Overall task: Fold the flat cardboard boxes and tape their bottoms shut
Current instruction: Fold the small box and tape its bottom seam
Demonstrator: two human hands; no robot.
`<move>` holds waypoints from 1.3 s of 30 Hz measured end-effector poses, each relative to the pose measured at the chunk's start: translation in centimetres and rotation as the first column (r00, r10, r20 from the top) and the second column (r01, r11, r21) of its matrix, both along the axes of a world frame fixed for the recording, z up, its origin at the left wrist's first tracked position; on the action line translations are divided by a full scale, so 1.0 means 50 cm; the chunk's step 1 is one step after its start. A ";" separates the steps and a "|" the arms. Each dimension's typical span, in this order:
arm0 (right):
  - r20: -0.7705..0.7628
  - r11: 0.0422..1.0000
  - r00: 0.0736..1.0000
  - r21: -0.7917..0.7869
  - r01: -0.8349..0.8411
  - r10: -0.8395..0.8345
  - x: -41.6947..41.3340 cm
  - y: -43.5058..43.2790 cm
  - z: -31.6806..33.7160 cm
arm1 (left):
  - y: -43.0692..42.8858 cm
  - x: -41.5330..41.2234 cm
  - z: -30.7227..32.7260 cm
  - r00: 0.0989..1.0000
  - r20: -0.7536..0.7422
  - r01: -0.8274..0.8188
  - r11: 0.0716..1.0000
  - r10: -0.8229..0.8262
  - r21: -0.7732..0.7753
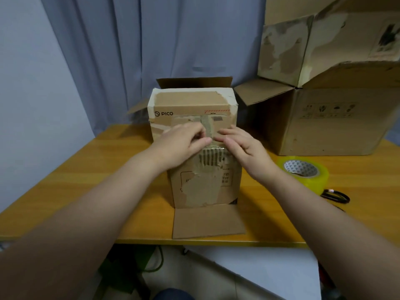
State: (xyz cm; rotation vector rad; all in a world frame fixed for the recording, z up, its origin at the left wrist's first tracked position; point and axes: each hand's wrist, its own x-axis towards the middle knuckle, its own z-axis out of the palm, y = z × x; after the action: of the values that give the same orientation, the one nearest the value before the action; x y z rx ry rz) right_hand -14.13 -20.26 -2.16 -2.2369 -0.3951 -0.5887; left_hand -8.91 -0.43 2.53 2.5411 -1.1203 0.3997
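Note:
A small brown PICO cardboard box (pixel 190 105) stands upside down on the wooden table (pixel 86 169), its open flaps spread out on the tabletop at front and back. Its upturned bottom is crossed by a strip of tape running over the near edge. My left hand (pixel 184 144) lies on the box's near top edge with its fingers curled, pinching at the tape. Beside it my right hand (pixel 240 144) presses flat fingers on the same edge. A roll of clear yellowish tape (pixel 303 172) lies on the table to the right of the box.
A large worn cardboard box (pixel 333 118) with raised flaps stands at the back right. Black-handled scissors (pixel 335 197) lie near the table's right front, just past the tape roll. A blue curtain hangs behind the table.

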 end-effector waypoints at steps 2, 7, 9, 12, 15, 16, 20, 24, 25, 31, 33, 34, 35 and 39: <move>0.061 1.000 0.998 -0.010 0.004 -0.003 -0.005 -0.004 -0.021 | 0.001 -0.006 -0.011 0.999 0.032 -0.017 0.998 0.015 0.055; 0.040 0.984 0.999 -0.179 -0.025 0.033 -0.014 -0.020 -0.017 | -0.002 -0.019 -0.019 0.974 0.213 -0.148 0.925 0.075 0.351; 0.057 0.997 0.998 -0.073 0.040 -0.036 -0.014 -0.004 -0.009 | -0.020 -0.030 -0.020 0.959 0.261 -0.213 0.897 0.115 0.387; 0.147 0.953 0.950 -0.088 0.289 -0.274 0.000 0.038 -0.013 | -0.040 -0.041 -0.028 0.917 0.351 -0.310 0.892 0.190 0.329; 0.283 0.947 0.922 -0.105 0.302 -0.263 0.001 0.033 -0.038 | -0.032 -0.041 -0.044 0.874 0.454 -0.307 0.920 0.172 0.243; 0.304 0.960 0.926 -0.096 0.263 -0.224 0.001 0.020 -0.045 | -0.024 -0.036 -0.050 0.880 0.453 -0.255 0.946 0.142 0.199; 0.300 0.989 0.944 -0.014 0.150 -0.139 0.001 -0.006 -0.058 | 0.015 -0.009 -0.065 0.881 0.473 -0.091 0.982 0.002 0.166; 0.321 0.983 0.929 0.053 0.174 -0.182 0.001 0.007 -0.061 | 0.070 -0.002 -0.097 0.901 0.431 -0.041 0.999 0.036 0.003; 0.321 0.981 0.927 0.064 0.184 -0.195 0.000 0.010 -0.062 | 0.080 -0.004 -0.105 0.930 0.365 -0.018 0.996 0.050 -0.090; 0.292 0.976 0.935 0.132 0.171 -0.203 -0.009 0.021 -0.057 | 0.104 -0.022 -0.092 0.982 -0.122 0.054 0.838 -0.142 -0.544; 0.267 0.976 0.943 0.137 0.168 -0.200 -0.017 0.023 -0.052 | 0.121 -0.032 -0.084 0.971 -0.179 0.034 0.832 -0.159 -0.554; 0.246 0.972 0.947 0.155 0.174 -0.209 -0.021 0.026 -0.051 | 0.128 -0.038 -0.081 0.973 -0.178 0.027 0.845 -0.144 -0.534; 0.220 0.963 0.947 0.189 0.192 -0.233 -0.024 0.032 -0.050 | 0.132 -0.046 -0.078 0.977 -0.170 0.025 0.859 -0.130 -0.511; 0.082 0.854 0.857 0.172 0.490 -0.508 -0.040 0.076 -0.032 | 0.116 -0.086 -0.074 0.996 -0.034 0.056 0.884 -0.081 -0.464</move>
State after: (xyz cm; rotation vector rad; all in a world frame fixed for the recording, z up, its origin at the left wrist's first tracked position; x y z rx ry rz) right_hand -16.14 -16.48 -3.78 -2.1652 0.1849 -0.9995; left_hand -13.23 5.37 -1.17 2.0748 -0.9548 0.5096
